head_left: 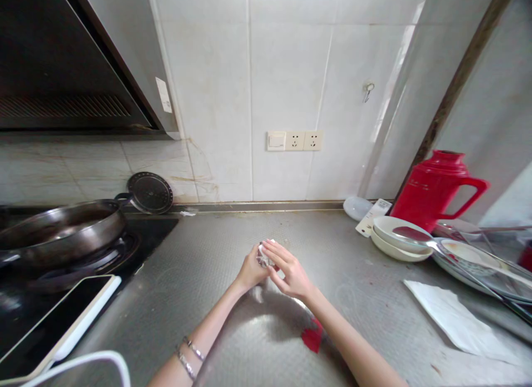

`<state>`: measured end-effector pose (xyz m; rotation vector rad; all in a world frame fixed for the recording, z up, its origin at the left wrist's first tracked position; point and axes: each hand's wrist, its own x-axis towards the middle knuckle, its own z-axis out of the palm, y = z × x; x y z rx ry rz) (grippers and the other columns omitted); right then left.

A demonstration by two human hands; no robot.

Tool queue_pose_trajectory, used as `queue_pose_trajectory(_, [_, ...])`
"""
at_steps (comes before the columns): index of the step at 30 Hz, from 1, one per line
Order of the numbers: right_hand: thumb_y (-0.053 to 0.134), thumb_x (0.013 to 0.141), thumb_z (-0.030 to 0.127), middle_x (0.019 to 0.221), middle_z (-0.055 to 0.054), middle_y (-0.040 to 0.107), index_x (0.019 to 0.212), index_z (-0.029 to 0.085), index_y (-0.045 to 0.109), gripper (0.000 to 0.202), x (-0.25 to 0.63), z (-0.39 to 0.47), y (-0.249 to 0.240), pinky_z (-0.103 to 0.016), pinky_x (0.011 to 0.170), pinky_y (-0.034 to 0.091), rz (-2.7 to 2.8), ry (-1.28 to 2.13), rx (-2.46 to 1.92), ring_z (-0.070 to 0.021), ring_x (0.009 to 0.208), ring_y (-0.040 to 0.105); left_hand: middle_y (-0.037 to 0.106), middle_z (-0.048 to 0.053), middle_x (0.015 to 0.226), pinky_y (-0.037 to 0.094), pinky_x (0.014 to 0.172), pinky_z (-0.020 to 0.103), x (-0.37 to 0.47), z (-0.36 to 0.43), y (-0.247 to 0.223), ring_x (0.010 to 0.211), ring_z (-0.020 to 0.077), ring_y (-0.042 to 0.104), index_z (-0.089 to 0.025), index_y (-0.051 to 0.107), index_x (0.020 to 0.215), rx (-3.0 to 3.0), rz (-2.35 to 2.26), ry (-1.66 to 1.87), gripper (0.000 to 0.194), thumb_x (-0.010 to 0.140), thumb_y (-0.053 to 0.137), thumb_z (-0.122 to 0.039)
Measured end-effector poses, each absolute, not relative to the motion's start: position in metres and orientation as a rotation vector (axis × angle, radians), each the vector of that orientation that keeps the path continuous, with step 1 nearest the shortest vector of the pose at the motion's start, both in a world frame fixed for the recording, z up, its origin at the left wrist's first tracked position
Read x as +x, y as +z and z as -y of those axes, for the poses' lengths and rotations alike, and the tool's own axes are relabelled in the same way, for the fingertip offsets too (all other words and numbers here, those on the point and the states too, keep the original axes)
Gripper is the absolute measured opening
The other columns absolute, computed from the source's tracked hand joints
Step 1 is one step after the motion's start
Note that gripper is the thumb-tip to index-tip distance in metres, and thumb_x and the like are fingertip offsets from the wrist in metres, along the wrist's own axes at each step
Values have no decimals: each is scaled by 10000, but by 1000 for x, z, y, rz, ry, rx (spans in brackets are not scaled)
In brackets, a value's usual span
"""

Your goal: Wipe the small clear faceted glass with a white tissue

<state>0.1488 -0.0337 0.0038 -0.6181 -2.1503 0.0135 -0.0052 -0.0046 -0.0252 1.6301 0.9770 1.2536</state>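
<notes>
My left hand (252, 268) is closed around a small dark-and-white patterned object (263, 258), mostly covered by fingers, so its kind is unclear. My right hand (291, 270) presses against the top of that object from the right. Something white, like a crumpled tissue (280, 272), shows under its fingers. Both hands meet just above the middle of the textured steel counter (216, 243). Below my right forearm lies a torn red scrap (312, 336), partly hidden by the arm.
At left are a steel pan (62, 237) on the black stove and a phone (58, 326) with a white cable (95, 356). On the right stand stacked bowls (401, 251), a red thermos jug (436, 190) and plates with utensils. A folded white paper napkin (457, 320) lies nearer.
</notes>
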Motion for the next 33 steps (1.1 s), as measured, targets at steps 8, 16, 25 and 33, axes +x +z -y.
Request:
queue_pose_trajectory(8, [471,902,234,1340,-129,557,1388,216,442,487,155,31,-1,-464,1005,486,1993,26,-766,-267,1242,528,677,33,856,498,536,226,-7,6,-22,627,134,619,-145,534,1139,1502,-990,1175,624,598,796,-314])
queue_pose_trajectory(16, [454,893,202,1376,-132,523,1418,188,404,527,151,31,0,-480,1054,438,2096,-48,-599,-265,1305,460,686,46,882,513,635,237,0,9,-23,741,162,640,-154,563,1119,1511,-961,1169,612,571,814,-259])
queue_pose_trajectory(25, [427,925,209,1251,-132,629,1342,210,509,425,159,28,1,-480,991,495,2005,-66,-728,-257,1158,601,653,22,821,440,444,189,-1,14,-13,571,108,572,-144,536,1109,1472,-978,1138,614,607,793,-388])
queue_pose_trajectory(33, [448,913,212,1390,-120,510,1409,220,422,497,153,32,0,-465,1029,465,2017,45,-657,-259,1290,480,610,-25,694,461,462,204,-2,11,-14,487,83,535,-131,528,1043,1379,-883,1165,557,594,789,-335])
